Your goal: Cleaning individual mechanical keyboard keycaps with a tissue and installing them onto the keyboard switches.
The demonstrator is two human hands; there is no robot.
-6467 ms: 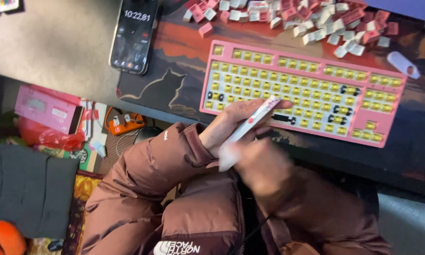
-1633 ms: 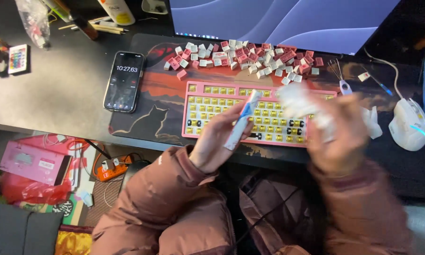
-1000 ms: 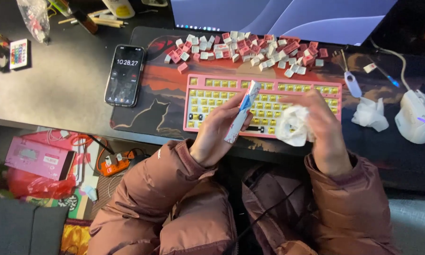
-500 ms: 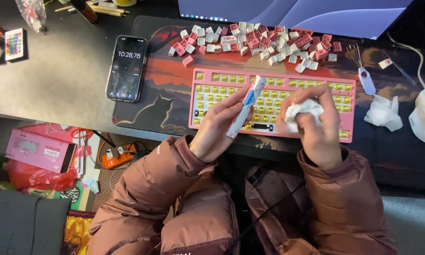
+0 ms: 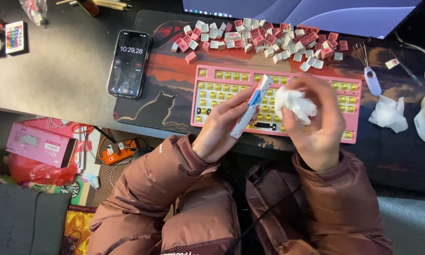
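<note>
Left hand (image 5: 222, 130) grips the tube (image 5: 251, 106), right hand (image 5: 316, 120) pinches the tissue (image 5: 295, 104) over the keyboard (image 5: 212, 92); wiping is best done lightly, clear of the switches

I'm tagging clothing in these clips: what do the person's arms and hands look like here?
Both arms are covered by puffy, quilted sleeves of a reddish-brown padded jacket, ending in snug cuffs at the wrists. The left hand and right hand are bare, with no gloves; no rings or watch can be made out.

The right hand (image 5: 316, 125) (clutching crumpled tissue (image 5: 295, 104)) rose off the keyboard (image 5: 222, 94).
</note>
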